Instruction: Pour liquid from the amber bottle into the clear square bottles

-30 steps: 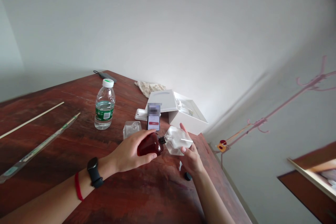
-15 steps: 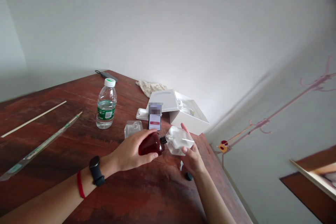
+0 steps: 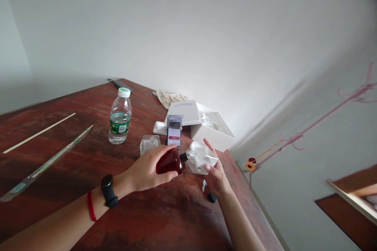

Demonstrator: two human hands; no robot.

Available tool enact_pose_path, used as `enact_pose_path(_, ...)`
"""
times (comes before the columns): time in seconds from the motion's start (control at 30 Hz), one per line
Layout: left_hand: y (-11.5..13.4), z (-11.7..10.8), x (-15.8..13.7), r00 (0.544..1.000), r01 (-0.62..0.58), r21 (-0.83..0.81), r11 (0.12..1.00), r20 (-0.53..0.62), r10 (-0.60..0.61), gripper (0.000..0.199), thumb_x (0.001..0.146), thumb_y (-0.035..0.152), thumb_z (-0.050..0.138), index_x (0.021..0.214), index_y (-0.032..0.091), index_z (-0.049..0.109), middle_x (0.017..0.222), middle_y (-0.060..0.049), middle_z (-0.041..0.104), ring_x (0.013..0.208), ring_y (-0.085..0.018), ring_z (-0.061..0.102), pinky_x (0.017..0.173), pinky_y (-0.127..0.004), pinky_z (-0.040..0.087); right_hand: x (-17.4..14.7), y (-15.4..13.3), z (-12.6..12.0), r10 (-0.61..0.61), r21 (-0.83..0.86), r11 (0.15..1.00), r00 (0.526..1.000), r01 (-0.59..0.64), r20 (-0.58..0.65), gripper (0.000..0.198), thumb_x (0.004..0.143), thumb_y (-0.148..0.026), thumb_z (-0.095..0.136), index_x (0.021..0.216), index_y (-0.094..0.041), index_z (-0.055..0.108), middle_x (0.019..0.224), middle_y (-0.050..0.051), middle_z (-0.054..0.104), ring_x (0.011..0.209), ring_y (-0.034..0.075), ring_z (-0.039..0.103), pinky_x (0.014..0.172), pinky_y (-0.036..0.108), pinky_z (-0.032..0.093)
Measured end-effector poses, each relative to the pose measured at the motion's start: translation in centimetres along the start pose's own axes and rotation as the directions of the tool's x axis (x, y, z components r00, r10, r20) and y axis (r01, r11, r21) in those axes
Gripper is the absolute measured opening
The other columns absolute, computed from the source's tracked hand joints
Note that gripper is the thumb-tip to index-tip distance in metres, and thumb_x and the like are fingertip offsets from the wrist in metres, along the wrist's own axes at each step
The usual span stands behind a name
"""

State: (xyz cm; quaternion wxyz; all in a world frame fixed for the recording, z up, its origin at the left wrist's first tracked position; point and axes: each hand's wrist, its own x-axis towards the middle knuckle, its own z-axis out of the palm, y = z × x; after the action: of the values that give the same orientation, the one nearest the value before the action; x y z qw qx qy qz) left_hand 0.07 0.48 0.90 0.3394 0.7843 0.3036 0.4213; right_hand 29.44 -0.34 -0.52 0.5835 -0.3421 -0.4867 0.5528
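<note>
My left hand (image 3: 156,168) is wrapped round a dark red-brown bottle (image 3: 171,162), which is tipped sideways with its black neck (image 3: 184,157) pointing right. In my right hand (image 3: 216,172) is a clear faceted glass bottle (image 3: 202,159), tilted so that its neck meets the dark bottle's neck. Whether liquid passes between them I cannot tell. Below my right hand lie a small black cap (image 3: 212,197) and a little whitish piece (image 3: 204,185). A second clear glass piece (image 3: 149,144) sits just beyond my left hand.
A water bottle (image 3: 119,119) with a green label stands left of centre. Behind my hands are a phone (image 3: 174,135), an open white box (image 3: 212,131) and a cloth (image 3: 169,98). Thin sticks (image 3: 39,132), one in a plastic sleeve (image 3: 48,164), lie at left. A pink coat rack (image 3: 294,138) leans into view right.
Almost nothing differs. The whole view has shifted slightly, while both hands keep the two bottles neck to neck.
</note>
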Motion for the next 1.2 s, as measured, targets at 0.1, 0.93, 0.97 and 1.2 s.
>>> enact_pose_path(0.1,0.05,-0.01,0.06,1.000,0.001,-0.006,1.000,0.006,-0.001,0.071,0.089,0.043,0.078,0.153,0.024,0.053,0.150,-0.012,0.067,0.134,-0.034,0.067,0.117,-0.052,0.054,-0.02,0.10,-0.06,-0.017,0.011,1.000,1.000,0.017,-0.017,0.087,0.068,-0.029,0.099,0.145,-0.035,0.060,0.122,0.003,0.078,0.104,0.024,0.076,0.090,0.035,0.061)
enact_pose_path(0.93,0.22,-0.05,-0.01,1.000,-0.004,-0.014,1.000,0.008,0.004,0.068,0.090,0.042,0.078,0.152,0.025,0.054,0.149,-0.012,0.068,0.133,-0.034,0.068,0.116,-0.052,0.054,0.20,0.04,0.04,-0.040,-0.016,0.999,0.998,0.040,-0.040,0.075,0.067,-0.032,0.099,0.133,-0.030,0.064,0.113,0.004,0.079,0.097,0.027,0.074,0.084,0.036,0.060)
enact_pose_path(0.97,0.21,-0.06,-0.02,1.000,-0.006,-0.011,1.000,0.007,0.007,0.068,0.090,0.042,0.078,0.152,0.025,0.053,0.149,-0.012,0.068,0.133,-0.034,0.068,0.116,-0.052,0.054,0.21,0.07,-0.01,-0.040,-0.021,0.999,0.998,0.039,-0.042,0.075,0.067,-0.033,0.099,0.134,-0.030,0.063,0.113,0.004,0.079,0.098,0.027,0.075,0.085,0.036,0.060)
enact_pose_path(1.2,0.13,-0.03,-0.07,1.000,-0.016,-0.005,1.000,0.002,0.016,0.069,0.090,0.041,0.078,0.152,0.026,0.053,0.149,-0.012,0.068,0.134,-0.034,0.067,0.117,-0.052,0.054,0.21,0.39,-0.25,-0.064,-0.030,0.998,0.997,0.063,-0.046,0.073,0.069,-0.034,0.098,0.133,-0.031,0.063,0.115,0.004,0.079,0.099,0.027,0.074,0.086,0.037,0.060)
